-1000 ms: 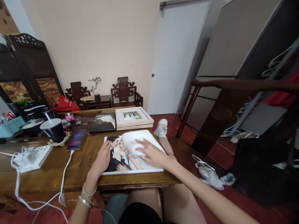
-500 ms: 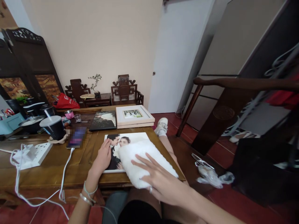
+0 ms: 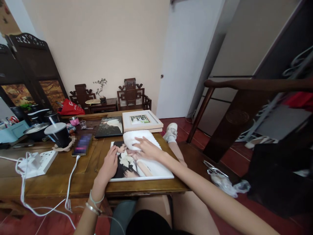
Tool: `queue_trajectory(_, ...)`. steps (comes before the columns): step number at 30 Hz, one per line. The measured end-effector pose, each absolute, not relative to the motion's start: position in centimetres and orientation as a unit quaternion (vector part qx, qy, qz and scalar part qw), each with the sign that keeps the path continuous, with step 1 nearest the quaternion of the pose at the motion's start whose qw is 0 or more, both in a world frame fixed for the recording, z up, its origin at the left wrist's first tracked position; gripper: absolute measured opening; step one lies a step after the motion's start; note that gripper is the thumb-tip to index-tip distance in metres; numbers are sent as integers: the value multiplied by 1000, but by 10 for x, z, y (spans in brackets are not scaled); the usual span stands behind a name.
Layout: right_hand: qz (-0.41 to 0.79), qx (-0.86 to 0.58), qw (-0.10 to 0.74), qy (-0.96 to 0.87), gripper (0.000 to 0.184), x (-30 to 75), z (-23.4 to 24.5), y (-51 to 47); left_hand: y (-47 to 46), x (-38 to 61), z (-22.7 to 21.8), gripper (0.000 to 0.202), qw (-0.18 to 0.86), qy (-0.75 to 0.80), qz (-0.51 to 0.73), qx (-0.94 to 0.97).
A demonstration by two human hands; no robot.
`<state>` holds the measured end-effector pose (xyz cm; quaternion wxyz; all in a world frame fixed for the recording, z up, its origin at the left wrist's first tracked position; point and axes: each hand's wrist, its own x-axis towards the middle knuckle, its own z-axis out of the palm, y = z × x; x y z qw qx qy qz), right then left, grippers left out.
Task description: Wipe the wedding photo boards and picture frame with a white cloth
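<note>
A photo panel of a couple lies flat on the wooden table, close to its front edge. My left hand rests at the panel's left side, fingers stretched flat over its edge. On the panel's upper part is a fluffy white cloth. My right hand lies over this cloth with its fingers spread, pressing it against the picture. Part of the cloth and of the panel's right side is hidden under the right hand and forearm.
Behind the panel are a dark photo panel and light-framed pictures, stacked. To the left are a phone on a white cable, a lidded black cup and a power strip. A wooden chair stands at right.
My right hand has moved the white cloth away from the panel's front right corner, up and left to its far edge. My left hand stays at the left edge.
</note>
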<state>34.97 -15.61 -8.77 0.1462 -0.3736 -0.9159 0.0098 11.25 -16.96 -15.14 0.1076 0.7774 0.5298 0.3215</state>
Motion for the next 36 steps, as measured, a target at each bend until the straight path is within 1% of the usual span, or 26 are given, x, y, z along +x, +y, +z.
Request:
queue_trajectory(2, 7, -381, 148, -913, 33, 349, -88, -159, -170, 113, -150, 44, 108, 531, 317, 778)
queue_trajectory(5, 18, -384, 153, -911, 32, 351, -89, -191, -170, 114, -149, 43, 104, 534, 311, 780)
queue_trajectory(10, 77, -369, 133, -917, 36, 359, -91, -271, -172, 116, -149, 45, 118, 545, 307, 771)
queue_trajectory(13, 104, -350, 129, -922, 35, 364, -90, -298, -172, 115, -151, 43, 121, 540, 316, 770)
queue_trajectory(15, 117, -341, 138, -922, 34, 366, -88, -300, -171, 114, -152, 42, 122, 532, 314, 777)
queue_trajectory(18, 118, -346, 159, -917, 32, 368, -84, -279, -170, 113, -152, 43, 128, 536, 301, 778)
queue_trajectory(23, 75, -371, 193, -905, 29, 369, -80, -207, -170, 111, -152, 43, 127, 531, 306, 780)
queue_trajectory(27, 46, -410, 201, -888, 27, 364, -84, -169, -169, 110, -152, 43, 128, 521, 308, 786)
queue_trajectory(31, 25, -399, 180, -899, 31, 357, -94, -187, -168, 110, -153, 44, 120, 524, 308, 785)
queue_trajectory(36, 58, -366, 132, -919, 38, 356, -96, -259, -168, 112, -154, 43, 109, 522, 319, 784)
